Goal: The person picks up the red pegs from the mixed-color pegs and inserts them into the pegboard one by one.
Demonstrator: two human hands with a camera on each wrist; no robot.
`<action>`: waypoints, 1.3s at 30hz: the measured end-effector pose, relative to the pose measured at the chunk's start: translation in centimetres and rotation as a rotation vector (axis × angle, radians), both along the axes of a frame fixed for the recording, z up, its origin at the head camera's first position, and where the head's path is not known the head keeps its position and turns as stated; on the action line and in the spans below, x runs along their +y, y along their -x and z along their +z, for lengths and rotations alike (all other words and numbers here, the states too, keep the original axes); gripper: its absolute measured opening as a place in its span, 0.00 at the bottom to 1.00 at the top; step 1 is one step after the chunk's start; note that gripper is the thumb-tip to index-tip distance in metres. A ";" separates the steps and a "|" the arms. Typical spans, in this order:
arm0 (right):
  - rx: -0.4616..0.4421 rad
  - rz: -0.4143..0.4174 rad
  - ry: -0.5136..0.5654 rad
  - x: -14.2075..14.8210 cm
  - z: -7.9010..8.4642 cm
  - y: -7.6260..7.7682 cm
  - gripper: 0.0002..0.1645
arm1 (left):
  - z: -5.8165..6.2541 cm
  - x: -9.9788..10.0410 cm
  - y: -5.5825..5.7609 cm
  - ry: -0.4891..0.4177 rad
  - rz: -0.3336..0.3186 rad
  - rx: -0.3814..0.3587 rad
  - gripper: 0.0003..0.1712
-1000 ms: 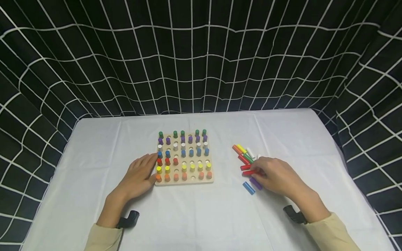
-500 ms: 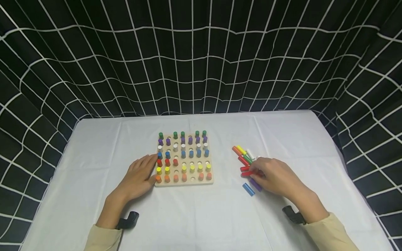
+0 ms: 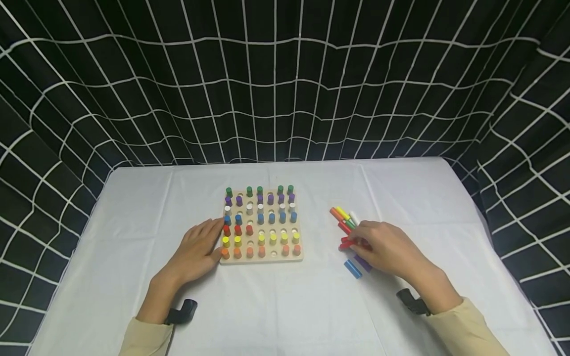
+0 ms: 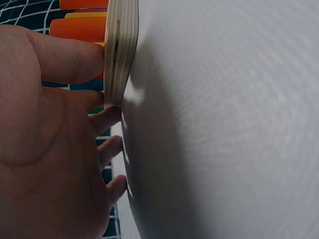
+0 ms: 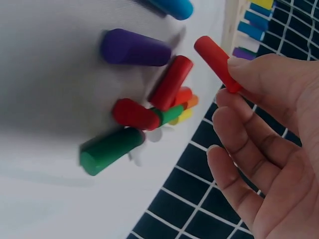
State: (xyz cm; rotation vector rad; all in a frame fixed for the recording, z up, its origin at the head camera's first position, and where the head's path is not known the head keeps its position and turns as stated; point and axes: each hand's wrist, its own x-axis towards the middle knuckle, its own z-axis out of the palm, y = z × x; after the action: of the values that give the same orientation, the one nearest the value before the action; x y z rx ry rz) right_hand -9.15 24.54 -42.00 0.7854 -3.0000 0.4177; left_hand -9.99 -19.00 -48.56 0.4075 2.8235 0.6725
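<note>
My right hand (image 3: 385, 246) pinches a red peg (image 5: 212, 57) between thumb and index finger, just above the loose pegs. The other fingers of that hand are loosely bent in the right wrist view. My left hand (image 3: 193, 253) rests at the left side of the wooden pegboard (image 3: 262, 261), its thumb touching the edge (image 4: 121, 45). Upright coloured pegs stand in rows on the board, with several bare holes among them. Beneath my right hand lie more red pegs (image 5: 170, 82), a green peg (image 5: 112, 149) and a purple peg (image 5: 134, 47).
A blue peg (image 3: 353, 269) lies in front of the loose pile. Orange (image 3: 336, 214), yellow (image 3: 342, 212) and white (image 3: 354, 217) pegs lie at its far side. A white cloth (image 3: 285, 306) covers the table, and a black gridded curtain (image 3: 285, 99) hangs behind.
My right hand has shifted slightly left and lifted a little, with the red peg pinched in it. My left hand and the board stay in place.
</note>
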 end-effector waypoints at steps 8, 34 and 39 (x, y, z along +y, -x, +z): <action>0.069 0.049 -0.003 -1.5 0.8 0.5 0.08 | 0.1 0.1 -0.1 -0.013 0.000 -0.006 0.42; 0.128 0.232 -0.036 -11.2 3.3 3.2 0.07 | 0.3 0.0 -0.2 -0.002 -0.006 0.000 0.42; 0.110 0.238 -0.024 -11.6 3.4 3.5 0.07 | 0.3 0.1 -0.1 -0.004 -0.009 0.002 0.42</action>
State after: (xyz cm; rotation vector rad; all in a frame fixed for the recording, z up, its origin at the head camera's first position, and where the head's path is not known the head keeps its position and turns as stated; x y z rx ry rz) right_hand -12.64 12.92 -38.61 1.1337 -2.8251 0.3301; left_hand -9.90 -18.90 -48.26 0.4217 2.8213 0.6770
